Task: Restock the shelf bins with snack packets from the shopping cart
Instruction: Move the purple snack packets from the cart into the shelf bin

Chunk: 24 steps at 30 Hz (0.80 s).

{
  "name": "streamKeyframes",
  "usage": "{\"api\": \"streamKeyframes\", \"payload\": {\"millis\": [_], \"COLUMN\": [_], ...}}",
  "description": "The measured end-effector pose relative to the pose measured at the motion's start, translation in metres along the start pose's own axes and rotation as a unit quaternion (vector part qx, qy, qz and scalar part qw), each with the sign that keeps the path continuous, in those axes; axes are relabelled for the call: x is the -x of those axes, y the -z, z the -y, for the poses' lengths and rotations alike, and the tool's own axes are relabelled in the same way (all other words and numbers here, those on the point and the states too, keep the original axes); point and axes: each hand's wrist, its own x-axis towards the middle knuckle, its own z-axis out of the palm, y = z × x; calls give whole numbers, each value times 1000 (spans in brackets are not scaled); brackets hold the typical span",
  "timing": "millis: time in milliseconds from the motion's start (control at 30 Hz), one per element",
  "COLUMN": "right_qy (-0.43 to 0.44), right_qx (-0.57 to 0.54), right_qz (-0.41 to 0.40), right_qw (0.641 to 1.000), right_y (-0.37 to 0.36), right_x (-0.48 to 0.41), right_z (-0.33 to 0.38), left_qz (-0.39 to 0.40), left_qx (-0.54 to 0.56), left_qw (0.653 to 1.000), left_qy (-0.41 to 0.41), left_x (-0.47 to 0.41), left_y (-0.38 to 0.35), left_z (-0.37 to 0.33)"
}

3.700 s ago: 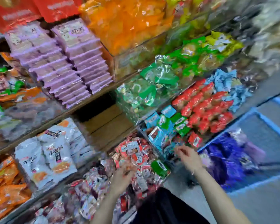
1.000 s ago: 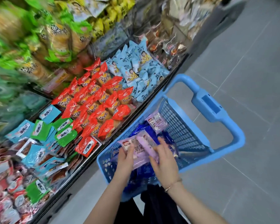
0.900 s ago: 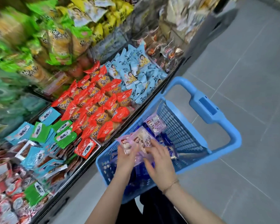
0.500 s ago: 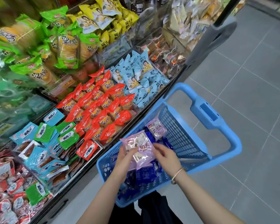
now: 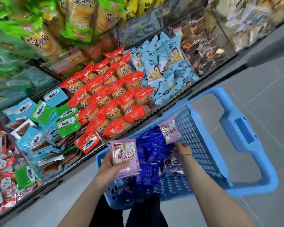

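lower-left bin: red-and-white crinkly snack packets, heaped.
left-centre bin: flat blue and green foil packets, mixed pile.
upper-left shelf: green-and-yellow bags of round crackers, blurred.
centre bin: red-orange plastic cake packets, in rows, bin full.
left hand: lower centre, over the cart's near-left corner. Thumb on front and fingers behind, gripping the purple stack.
purple stack: stack of pale purple snack packets, held above the cart rim, print facing up.
cart load: dark blue foil packets covering the cart bottom.
upper-centre bin: pale blue cartoon-print packets, loose pile.
single purple packet: in the cart, leaning on the far mesh wall.
right hand: inside the cart, fingertips at that packet's lower edge. Can't tell whether it pinches or only touches.
cart: light blue plastic shopping cart, lower right, against the shelf front.
right edge: grey tiled floor.
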Motion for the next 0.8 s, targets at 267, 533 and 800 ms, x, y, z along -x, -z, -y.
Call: {"api": "streamKeyframes", "payload": {"millis": [267, 533, 800], "right_qy": [-97, -113, -71], "right_qx": [-121, -205, -200], "right_qz": [18, 33, 144], "right_qw": [988, 972, 967], "right_y": [-35, -9, 34], "right_x": [-55, -10, 59], "right_z": [12, 0, -30], "left_qz": [-39, -58, -83], "left_qx": [19, 38, 115], "left_qw": [999, 998, 990], "left_qy": [-7, 1, -26], "left_x": [-5, 2, 33], "left_y": [30, 27, 19], "left_z": [26, 38, 42]}}
